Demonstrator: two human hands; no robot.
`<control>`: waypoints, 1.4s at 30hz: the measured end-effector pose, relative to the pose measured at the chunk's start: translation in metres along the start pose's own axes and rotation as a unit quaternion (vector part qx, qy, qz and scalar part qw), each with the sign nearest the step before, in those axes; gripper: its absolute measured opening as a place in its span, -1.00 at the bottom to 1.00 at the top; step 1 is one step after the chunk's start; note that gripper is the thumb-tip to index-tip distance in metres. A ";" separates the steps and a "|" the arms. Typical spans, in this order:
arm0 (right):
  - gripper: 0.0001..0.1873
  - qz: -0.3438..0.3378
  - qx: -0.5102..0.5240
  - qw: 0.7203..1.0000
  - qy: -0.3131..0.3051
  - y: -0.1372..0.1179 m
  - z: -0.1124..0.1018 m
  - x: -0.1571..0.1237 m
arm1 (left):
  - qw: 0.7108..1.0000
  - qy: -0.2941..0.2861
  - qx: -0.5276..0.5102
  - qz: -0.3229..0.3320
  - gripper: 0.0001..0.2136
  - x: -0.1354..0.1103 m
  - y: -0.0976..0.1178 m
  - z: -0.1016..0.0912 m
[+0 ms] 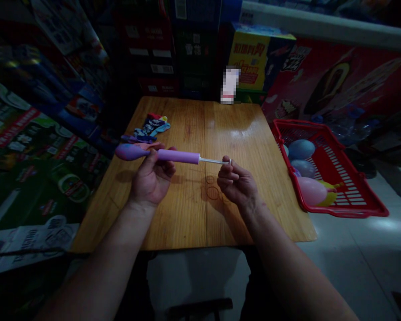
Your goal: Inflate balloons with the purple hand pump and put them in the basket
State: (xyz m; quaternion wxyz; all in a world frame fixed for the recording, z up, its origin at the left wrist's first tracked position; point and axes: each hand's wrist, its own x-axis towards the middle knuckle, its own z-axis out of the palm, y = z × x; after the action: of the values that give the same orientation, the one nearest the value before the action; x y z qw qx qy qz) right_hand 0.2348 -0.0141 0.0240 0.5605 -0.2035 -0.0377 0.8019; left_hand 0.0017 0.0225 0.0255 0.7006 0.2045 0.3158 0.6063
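Observation:
A purple balloon pump is held level above the wooden table. My left hand grips its left end, where a small, partly inflated purple-blue balloon sits on the nozzle. My right hand pinches the end of the white plunger rod, which is drawn out of the barrel. Flat balloons in several colours lie in a heap on the table's far left. Thin rubber bands rest on the wood below my right hand.
A red basket holding inflated balloons stands on the floor to the right of the wooden table. Stacked cartons rise behind the table, and green beer boxes line the left side.

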 end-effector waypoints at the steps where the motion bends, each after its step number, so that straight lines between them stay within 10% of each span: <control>1: -0.83 -0.011 -0.005 1.000 -0.005 0.000 0.000 -0.001 | 1.000 -0.006 0.001 0.002 -0.81 -0.001 0.001 -0.001; 8: -0.89 0.044 0.022 0.998 0.024 0.024 0.001 0.000 | 0.996 -0.052 0.015 -0.074 -0.74 -0.013 -0.018 0.000; 42: -0.81 -0.012 -0.038 0.999 0.018 0.005 0.008 -0.007 | 1.000 -0.003 0.017 0.004 -0.75 -0.007 0.004 -0.001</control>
State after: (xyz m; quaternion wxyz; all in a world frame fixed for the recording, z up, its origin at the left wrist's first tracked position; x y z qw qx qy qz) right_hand 0.2294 -0.0207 0.0323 0.5626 -0.2388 -0.0607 0.7892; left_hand -0.0023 0.0160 0.0295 0.6953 0.2193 0.3232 0.6034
